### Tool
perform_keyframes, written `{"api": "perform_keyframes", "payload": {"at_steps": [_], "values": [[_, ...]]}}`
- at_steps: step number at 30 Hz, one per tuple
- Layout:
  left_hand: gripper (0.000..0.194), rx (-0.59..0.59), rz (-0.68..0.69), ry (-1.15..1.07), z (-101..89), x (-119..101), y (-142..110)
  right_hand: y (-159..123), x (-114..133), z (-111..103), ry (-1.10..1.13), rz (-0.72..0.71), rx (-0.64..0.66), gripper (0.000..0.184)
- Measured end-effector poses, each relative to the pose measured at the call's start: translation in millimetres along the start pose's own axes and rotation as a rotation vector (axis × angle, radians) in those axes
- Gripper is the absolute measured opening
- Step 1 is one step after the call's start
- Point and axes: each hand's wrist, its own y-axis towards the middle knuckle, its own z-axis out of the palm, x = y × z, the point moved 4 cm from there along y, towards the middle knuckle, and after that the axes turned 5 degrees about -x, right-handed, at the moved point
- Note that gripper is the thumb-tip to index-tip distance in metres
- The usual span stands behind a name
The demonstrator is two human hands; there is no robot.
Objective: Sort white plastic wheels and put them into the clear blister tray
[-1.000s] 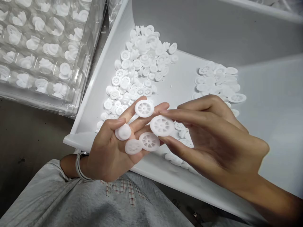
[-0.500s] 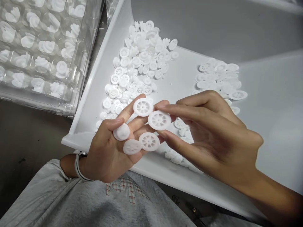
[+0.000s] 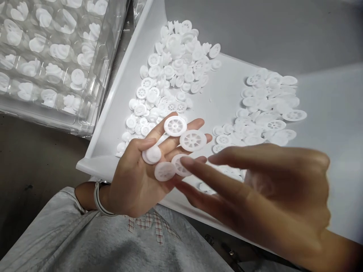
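Note:
My left hand (image 3: 141,177) lies palm up and carries several white plastic gear wheels. At its fingers are an upper spoked gear (image 3: 175,125) and a larger spoked gear (image 3: 193,140). Near the thumb sits a small stepped gear (image 3: 152,154), and a flat toothed gear (image 3: 165,171) rests on the palm. My right hand (image 3: 255,200), partly blurred, reaches in from the right. Its index finger and thumb close around the lower spoked gear (image 3: 178,165), whose right part is hidden behind the fingertip.
Loose white gears (image 3: 178,68) are heaped along the left of a white tray (image 3: 227,75), with a second heap of spoked gears (image 3: 269,98) to the right. At the upper left, a clear compartment tray (image 3: 56,102) holds small white parts in its cells.
My right hand has let go of the larger spoked gear, which stays on my left fingers. It has moved down to the lower spoked gear. The view has shifted slightly.

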Motion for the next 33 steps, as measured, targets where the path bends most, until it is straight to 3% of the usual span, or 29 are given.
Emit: {"api": "perform_keyframes", "payload": {"at_steps": [3,10,15,33], "values": [[0.067,0.030,-0.035,0.004,1.5,3.6,1.0,-2.3,11.5,3.1,-0.088,-0.144,-0.060,0.037],[0.063,0.027,-0.043,0.077,3.0,4.8,1.3,7.8,11.3,7.0,0.039,-0.066,0.017,0.022],[0.065,0.049,-0.039,0.082,1.6,5.1,1.7,6.9,10.6,4.6,0.069,0.013,0.044,0.023],[0.064,0.056,-0.067,0.054,1.0,6.6,2.4,5.6,13.2,2.4,0.079,0.093,0.105,0.025]]}}
